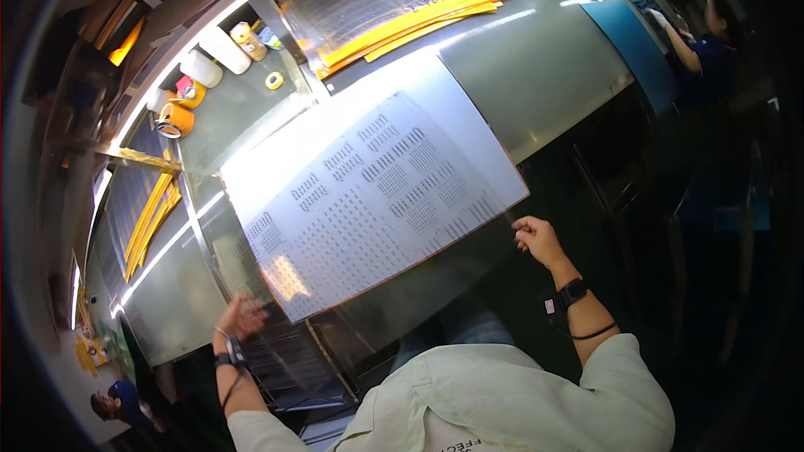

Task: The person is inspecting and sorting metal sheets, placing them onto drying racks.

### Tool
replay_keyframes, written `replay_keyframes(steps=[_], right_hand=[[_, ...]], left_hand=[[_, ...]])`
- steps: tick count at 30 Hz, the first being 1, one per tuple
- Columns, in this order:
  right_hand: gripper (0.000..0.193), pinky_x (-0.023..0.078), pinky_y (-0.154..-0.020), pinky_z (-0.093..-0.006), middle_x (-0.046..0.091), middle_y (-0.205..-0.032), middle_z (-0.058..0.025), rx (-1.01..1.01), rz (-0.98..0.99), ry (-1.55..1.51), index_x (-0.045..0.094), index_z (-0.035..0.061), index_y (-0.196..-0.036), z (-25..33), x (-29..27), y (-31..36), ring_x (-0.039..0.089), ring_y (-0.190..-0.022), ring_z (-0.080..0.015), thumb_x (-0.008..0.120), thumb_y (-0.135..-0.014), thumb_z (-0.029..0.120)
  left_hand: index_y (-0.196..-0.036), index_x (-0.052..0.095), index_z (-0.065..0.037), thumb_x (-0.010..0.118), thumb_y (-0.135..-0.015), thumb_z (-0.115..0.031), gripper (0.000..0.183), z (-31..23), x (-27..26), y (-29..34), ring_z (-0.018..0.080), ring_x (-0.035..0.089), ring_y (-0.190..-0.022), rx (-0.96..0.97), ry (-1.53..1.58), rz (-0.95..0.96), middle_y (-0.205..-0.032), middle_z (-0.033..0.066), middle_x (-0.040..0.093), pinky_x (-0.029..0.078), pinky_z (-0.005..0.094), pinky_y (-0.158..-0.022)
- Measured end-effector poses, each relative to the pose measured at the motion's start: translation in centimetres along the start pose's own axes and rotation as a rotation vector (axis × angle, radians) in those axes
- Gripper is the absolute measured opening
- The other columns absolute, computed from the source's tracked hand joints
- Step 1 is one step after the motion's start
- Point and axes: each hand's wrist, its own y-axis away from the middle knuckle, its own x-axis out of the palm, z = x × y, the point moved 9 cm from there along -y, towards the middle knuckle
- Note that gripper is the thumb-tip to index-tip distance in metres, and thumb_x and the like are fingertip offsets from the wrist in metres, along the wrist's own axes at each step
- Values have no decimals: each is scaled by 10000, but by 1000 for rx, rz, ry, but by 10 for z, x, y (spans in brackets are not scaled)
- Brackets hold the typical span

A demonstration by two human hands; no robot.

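A large white board (385,264) lies tilted across the bench in front of me, with a thin reddish rim. Over it is a clear film (328,218) with rows of small dark printed marks; some of it seems to hang past the board's left and near edges. My left hand (241,316) is just off the board's near left corner, its fingers smeared by motion. Beside the near right corner, my right hand (538,238) is closed in a pinch, apparently on the film's faint edge. Glare hides the board's far left part.
Yellow-edged framed sheets (410,25) are stacked beyond the board. Jars and tape rolls (201,69) line the bench's left side, near a small yellow tape roll (274,80). Another person (712,46) works at the far right by a blue sheet (628,42); one more person (126,402) is at lower left.
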Motion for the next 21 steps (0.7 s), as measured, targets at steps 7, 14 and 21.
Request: replay_keyframes(steps=[7, 14, 21], right_hand=[[40, 442, -525, -228, 547, -667, -45, -6, -234, -118, 542, 4, -752, 19, -40, -43, 534, -570, -104, 581, -753, 14], [91, 377, -538, -236, 475, -626, -11, -223, -332, 209, 517, 12, -724, 35, -44, -46, 445, -579, -93, 606, -741, 4], [113, 405, -509, -252, 497, -613, -40, -165, -309, 197, 511, 14, -709, 31, -41, -51, 476, -544, -112, 623, -721, 22]], left_hand=[[-985, 561, -106, 559, -856, -221, 172, -153, 22, -28, 166, 618, -698, 587, -101, -338, -836, 46, 626, 486, 249, -568], [-939, 592, -109, 567, -853, -224, 146, -194, 38, 1, 132, 616, -673, 746, -137, -368, -827, 38, 637, 471, 218, -548], [-939, 593, -99, 563, -855, -220, 149, -207, 44, 7, 129, 617, -666, 786, -149, -381, -828, 39, 638, 469, 208, -541]])
